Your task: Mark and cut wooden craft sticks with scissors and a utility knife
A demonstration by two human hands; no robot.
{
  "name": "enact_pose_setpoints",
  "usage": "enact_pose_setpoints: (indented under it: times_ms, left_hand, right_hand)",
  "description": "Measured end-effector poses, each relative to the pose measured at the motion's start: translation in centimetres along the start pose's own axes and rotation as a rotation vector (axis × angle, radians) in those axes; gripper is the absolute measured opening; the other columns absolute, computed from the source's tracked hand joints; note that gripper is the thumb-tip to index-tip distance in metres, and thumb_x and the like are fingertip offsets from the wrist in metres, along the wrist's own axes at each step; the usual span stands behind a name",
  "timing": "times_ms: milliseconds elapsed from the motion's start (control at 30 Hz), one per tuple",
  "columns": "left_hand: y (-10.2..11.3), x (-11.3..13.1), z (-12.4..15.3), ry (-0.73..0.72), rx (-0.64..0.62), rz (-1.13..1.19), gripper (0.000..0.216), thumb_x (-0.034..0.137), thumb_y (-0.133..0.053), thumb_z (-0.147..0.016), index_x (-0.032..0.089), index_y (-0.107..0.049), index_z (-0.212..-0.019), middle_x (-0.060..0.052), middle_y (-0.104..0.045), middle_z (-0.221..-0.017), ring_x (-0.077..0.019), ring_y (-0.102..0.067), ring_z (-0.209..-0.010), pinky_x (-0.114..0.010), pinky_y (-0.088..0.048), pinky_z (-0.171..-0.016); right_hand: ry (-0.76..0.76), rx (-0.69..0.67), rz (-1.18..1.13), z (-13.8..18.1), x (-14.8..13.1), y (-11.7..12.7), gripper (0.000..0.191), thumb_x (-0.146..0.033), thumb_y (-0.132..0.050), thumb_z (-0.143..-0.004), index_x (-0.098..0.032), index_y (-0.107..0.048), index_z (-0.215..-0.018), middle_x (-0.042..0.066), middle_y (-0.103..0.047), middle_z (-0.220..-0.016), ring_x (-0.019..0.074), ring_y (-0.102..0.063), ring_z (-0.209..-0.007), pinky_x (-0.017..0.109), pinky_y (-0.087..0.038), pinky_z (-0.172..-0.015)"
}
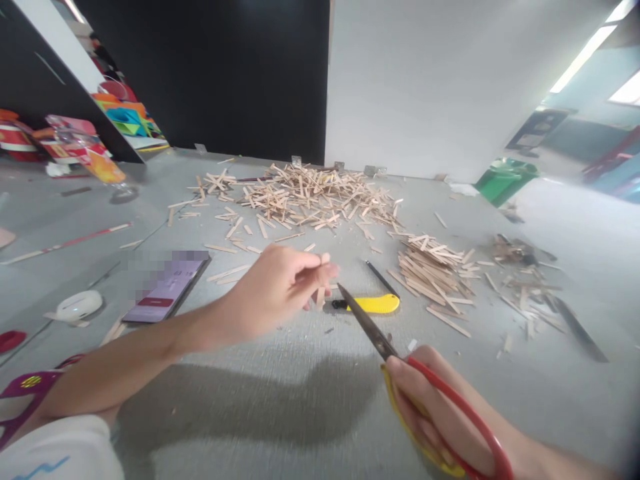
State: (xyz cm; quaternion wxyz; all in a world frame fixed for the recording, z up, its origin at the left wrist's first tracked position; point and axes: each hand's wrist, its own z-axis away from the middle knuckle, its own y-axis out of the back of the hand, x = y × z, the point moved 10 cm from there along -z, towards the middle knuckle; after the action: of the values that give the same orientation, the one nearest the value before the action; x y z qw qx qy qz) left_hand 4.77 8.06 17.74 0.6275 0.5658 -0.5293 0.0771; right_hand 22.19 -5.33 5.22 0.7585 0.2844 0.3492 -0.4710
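Note:
My left hand [280,287] is closed in a pinch on a short wooden stick [323,279], held upright above the grey table [280,400]. My right hand [440,413] grips red-and-yellow-handled scissors [367,325]. Their blades are together and point up-left, the tip just right of the stick. A yellow utility knife [373,304] lies on the table just behind the scissor tip, beside a black pen [381,278].
A large heap of wooden sticks [313,193] spreads across the far table, with a neater pile [433,267] at right and scraps [525,293] beyond. A phone [167,287] and a white device [77,307] lie at left. A green bin [505,179] stands at the far right.

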Motion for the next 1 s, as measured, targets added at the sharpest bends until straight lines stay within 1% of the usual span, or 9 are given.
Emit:
enact_pose_setpoints:
  times_ms: [67, 133, 200, 300, 433, 533, 633, 867, 1000]
  left_hand:
    - [-0.2, -0.9, -0.3, 0.12, -0.052, 0.195, 0.047, 0.043, -0.051, -0.117, 0.015, -0.076, -0.089, -0.007, -0.082, -0.075, -0.0151, -0.075, -0.056, -0.024, -0.059, -0.055]
    - [-0.8, -1.4, -0.3, 0.192, -0.108, 0.32, 0.049, 0.046, -0.048, -0.118, 0.012, -0.077, -0.099, -0.008, -0.082, -0.072, -0.016, -0.074, -0.053, -0.025, -0.061, -0.052]
    - [-1.3, -1.6, -0.1, 0.235, -0.147, 0.389, 0.048, 0.045, -0.049, -0.118, 0.01, -0.077, -0.103, -0.008, -0.082, -0.073, -0.0162, -0.075, -0.052, -0.024, -0.062, -0.051]
    - [-2.1, -1.6, 0.2, 0.276, -0.176, 0.424, 0.047, 0.044, -0.049, -0.118, 0.01, -0.076, -0.102, -0.009, -0.082, -0.073, -0.0176, -0.078, -0.056, -0.024, -0.062, -0.051]
    - [-2.5, -1.3, 0.4, 0.279, -0.181, 0.413, 0.049, 0.045, -0.047, -0.118, 0.01, -0.077, -0.102, -0.007, -0.078, -0.061, -0.0223, -0.082, -0.064, -0.025, -0.064, -0.057]
    - [-2.6, -1.2, 0.6, 0.284, -0.177, 0.415, 0.048, 0.045, -0.048, -0.117, 0.011, -0.077, -0.101, -0.008, -0.079, -0.064, -0.0208, -0.079, -0.058, -0.025, -0.063, -0.054]
    - [-2.6, -0.9, 0.6, 0.264, -0.177, 0.398, 0.045, 0.042, -0.049, -0.116, 0.011, -0.077, -0.098, -0.008, -0.081, -0.069, -0.0176, -0.076, -0.053, -0.023, -0.06, -0.051]
    - [-2.2, -0.7, 0.5, 0.231, -0.137, 0.381, 0.046, 0.043, -0.051, -0.116, 0.012, -0.076, -0.093, -0.01, -0.082, -0.069, -0.0162, -0.075, -0.052, -0.021, -0.058, -0.052]
    - [-2.0, -0.5, 0.4, 0.211, -0.11, 0.394, 0.044, 0.04, -0.052, -0.116, 0.011, -0.075, -0.091, -0.01, -0.082, -0.069, -0.0148, -0.075, -0.052, -0.019, -0.057, -0.051]
  right_hand:
    - [0.075, 0.011, -0.009, 0.4, -0.8, 0.4, 0.082, -0.102, -0.042, -0.091, -0.026, -0.051, -0.062, -0.005, -0.043, -0.044, 0.0111, -0.041, -0.04, 0.027, -0.037, -0.043]
    - [0.18, 0.003, 0.011, 1.1, -1.9, 0.7, 0.078, -0.098, -0.046, -0.095, -0.024, -0.058, -0.074, -0.001, -0.055, -0.058, 0.0147, -0.052, -0.054, 0.03, -0.047, -0.056]
    - [0.243, -0.039, 0.04, 1.7, -2.3, 0.7, 0.074, -0.093, -0.046, -0.1, -0.022, -0.061, -0.085, 0.002, -0.062, -0.072, 0.0177, -0.058, -0.066, 0.033, -0.052, -0.067]
    - [0.251, -0.126, 0.064, 1.9, -1.3, 0.1, 0.072, -0.089, -0.04, -0.104, -0.022, -0.06, -0.089, 0.004, -0.064, -0.08, 0.0189, -0.058, -0.071, 0.034, -0.051, -0.067]
    - [0.197, -0.186, 0.067, 1.8, 0.0, -0.6, 0.07, -0.087, -0.041, -0.105, -0.023, -0.058, -0.086, 0.003, -0.06, -0.078, 0.0183, -0.056, -0.071, 0.033, -0.049, -0.064]
    - [0.145, -0.194, 0.081, 1.8, 0.1, -0.8, 0.068, -0.088, -0.041, -0.105, -0.023, -0.056, -0.09, 0.001, -0.059, -0.078, 0.0182, -0.056, -0.072, 0.032, -0.049, -0.065]
    - [0.105, -0.174, 0.064, 1.8, 0.0, -0.8, 0.069, -0.089, -0.04, -0.104, -0.023, -0.056, -0.094, -0.001, -0.057, -0.074, 0.0169, -0.054, -0.067, 0.032, -0.046, -0.064]
    - [0.073, -0.139, 0.037, 2.2, 0.6, -0.8, 0.07, -0.092, -0.044, -0.101, -0.023, -0.056, -0.095, -0.005, -0.054, -0.069, 0.0133, -0.045, -0.06, 0.03, -0.037, -0.06]
    - [0.05, -0.137, 0.028, 2.4, 0.9, -0.6, 0.071, -0.094, -0.043, -0.1, -0.024, -0.055, -0.091, -0.005, -0.053, -0.068, 0.0139, -0.044, -0.061, 0.031, -0.037, -0.061]
